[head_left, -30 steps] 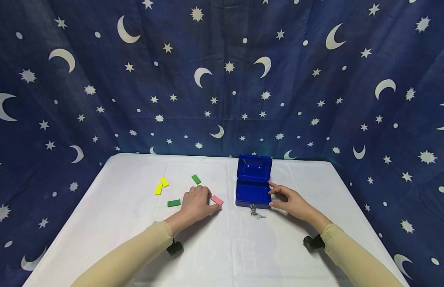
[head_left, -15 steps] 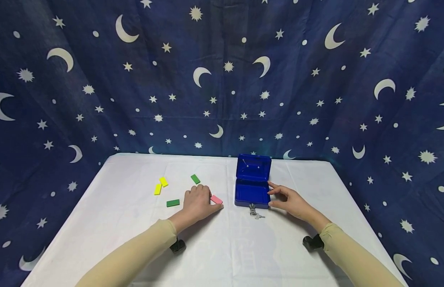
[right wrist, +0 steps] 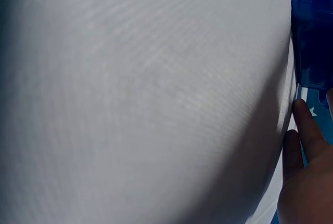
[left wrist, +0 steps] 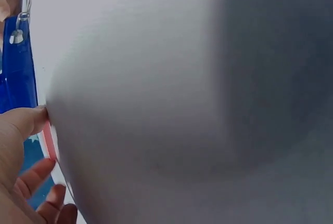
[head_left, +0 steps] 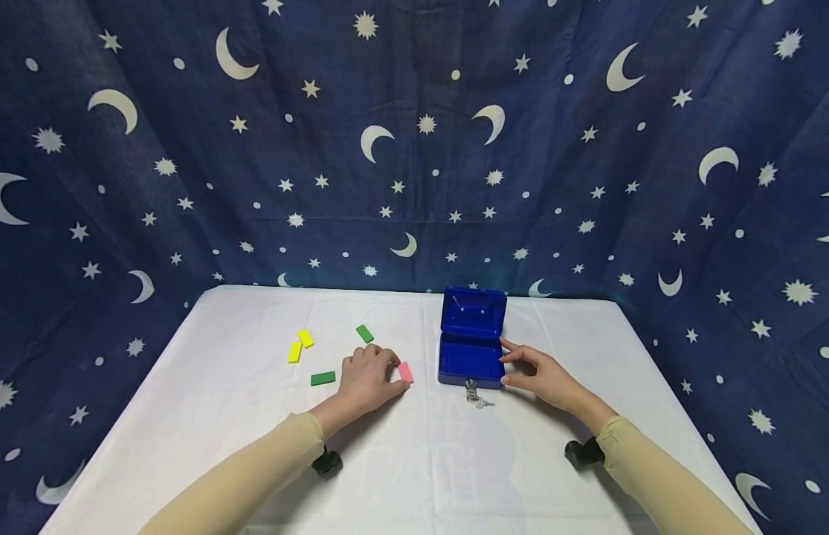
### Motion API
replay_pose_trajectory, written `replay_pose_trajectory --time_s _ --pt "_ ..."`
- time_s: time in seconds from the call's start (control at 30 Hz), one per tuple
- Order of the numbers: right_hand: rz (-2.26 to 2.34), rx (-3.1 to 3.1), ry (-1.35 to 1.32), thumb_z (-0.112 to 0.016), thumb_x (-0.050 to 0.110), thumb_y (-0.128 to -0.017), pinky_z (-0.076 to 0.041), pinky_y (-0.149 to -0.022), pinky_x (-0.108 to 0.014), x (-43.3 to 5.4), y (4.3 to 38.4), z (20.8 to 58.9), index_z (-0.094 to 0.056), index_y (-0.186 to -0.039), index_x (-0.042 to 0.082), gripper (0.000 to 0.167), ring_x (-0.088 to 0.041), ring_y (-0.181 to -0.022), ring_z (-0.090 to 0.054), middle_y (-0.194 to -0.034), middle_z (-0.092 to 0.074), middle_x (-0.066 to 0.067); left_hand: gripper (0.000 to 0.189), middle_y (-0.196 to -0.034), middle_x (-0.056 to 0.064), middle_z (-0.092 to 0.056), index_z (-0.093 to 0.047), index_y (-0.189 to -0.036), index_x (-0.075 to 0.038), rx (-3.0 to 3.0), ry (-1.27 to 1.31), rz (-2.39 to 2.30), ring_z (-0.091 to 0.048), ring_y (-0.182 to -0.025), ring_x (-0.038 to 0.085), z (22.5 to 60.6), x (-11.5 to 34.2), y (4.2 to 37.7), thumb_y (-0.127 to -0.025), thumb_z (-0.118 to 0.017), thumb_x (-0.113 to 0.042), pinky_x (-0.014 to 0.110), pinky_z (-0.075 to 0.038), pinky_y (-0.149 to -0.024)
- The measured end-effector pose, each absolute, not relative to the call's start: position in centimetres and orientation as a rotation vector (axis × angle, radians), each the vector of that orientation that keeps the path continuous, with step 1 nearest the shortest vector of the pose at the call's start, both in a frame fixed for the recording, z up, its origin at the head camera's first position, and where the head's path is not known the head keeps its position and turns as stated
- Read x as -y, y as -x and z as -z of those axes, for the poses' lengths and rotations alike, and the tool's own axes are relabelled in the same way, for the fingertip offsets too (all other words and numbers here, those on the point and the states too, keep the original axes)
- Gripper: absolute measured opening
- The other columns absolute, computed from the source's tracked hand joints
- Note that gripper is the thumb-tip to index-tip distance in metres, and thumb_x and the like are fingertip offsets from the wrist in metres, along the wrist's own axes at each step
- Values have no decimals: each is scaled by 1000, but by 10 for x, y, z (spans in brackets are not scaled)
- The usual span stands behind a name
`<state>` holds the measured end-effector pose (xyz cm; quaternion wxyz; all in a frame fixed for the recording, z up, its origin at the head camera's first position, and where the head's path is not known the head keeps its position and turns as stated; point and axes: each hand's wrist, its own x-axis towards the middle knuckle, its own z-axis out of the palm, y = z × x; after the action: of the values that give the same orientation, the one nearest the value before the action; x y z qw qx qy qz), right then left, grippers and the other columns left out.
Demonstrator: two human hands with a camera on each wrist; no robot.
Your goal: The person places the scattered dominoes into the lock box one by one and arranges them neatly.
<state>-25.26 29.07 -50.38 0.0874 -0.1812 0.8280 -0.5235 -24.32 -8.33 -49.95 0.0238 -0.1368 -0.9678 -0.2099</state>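
Note:
A small flat pink domino block [head_left: 405, 372] lies on the white table left of the blue cash box [head_left: 471, 359]. My left hand [head_left: 370, 379] pinches it, thumb at the near end and index finger at the far end. Both ends also show as covered in the left wrist view, where the pink block [left wrist: 49, 140] is a thin strip. The lid [head_left: 474, 312] of the cash box stands raised, and its tray is bare. My right hand [head_left: 544, 377] rests its extended fingertips and thumb against the box's right side.
Keys [head_left: 482, 403] hang from the lock at the box's front. Two yellow blocks [head_left: 295, 352] lie at the left. One green block [head_left: 323, 378] is beside my left wrist, another green block [head_left: 365, 334] farther back. A starry dark-blue curtain [head_left: 414, 148] surrounds the table.
The pink block has turned so its long side points more away from me. My left hand moved right a little, then back left. The right hand and box stay put.

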Motion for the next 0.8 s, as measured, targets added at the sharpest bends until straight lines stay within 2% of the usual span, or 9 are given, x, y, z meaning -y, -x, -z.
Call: replay_pose_trajectory --time_s 0.07,0.2,0.53,0.8 --pt "1562 -2461 521 -80 19 -91 -22 -118 -57 -290 252 503 -66 -120 6 35 -38 -151 -26 -162 -36 -10 39 -115 7 -58 -71 -115 -20 3001 455 677 -49 -108 29 499 86 244 -85 -80 -44 52 -38 -92" --pt "1554 -2460 495 -80 19 -91 -21 -118 -56 -289 251 503 -66 -120 9 34 -37 -151 -25 -163 -36 -8 41 -115 5 -60 -73 -121 -23 3014 500 696 -50 -108 27 499 91 247 -84 -82 -40 53 -38 -94" --pt "1546 -2481 515 -79 19 -91 -22 -117 -58 -287 250 503 -66 -121 8 34 -38 -151 -25 -162 -36 -10 44 -108 2 -62 -75 -118 -23 3055 510 782 -53 -98 25 496 96 252 -80 -87 -40 48 -40 -87" --pt "1531 -2499 514 -79 19 -91 -22 -117 -58 -289 249 503 -66 -120 8 33 -38 -151 -26 -162 -37 -9 45 -107 0 -63 -73 -120 -26 3089 496 830 -54 -98 23 497 96 255 -80 -87 -39 48 -41 -87"
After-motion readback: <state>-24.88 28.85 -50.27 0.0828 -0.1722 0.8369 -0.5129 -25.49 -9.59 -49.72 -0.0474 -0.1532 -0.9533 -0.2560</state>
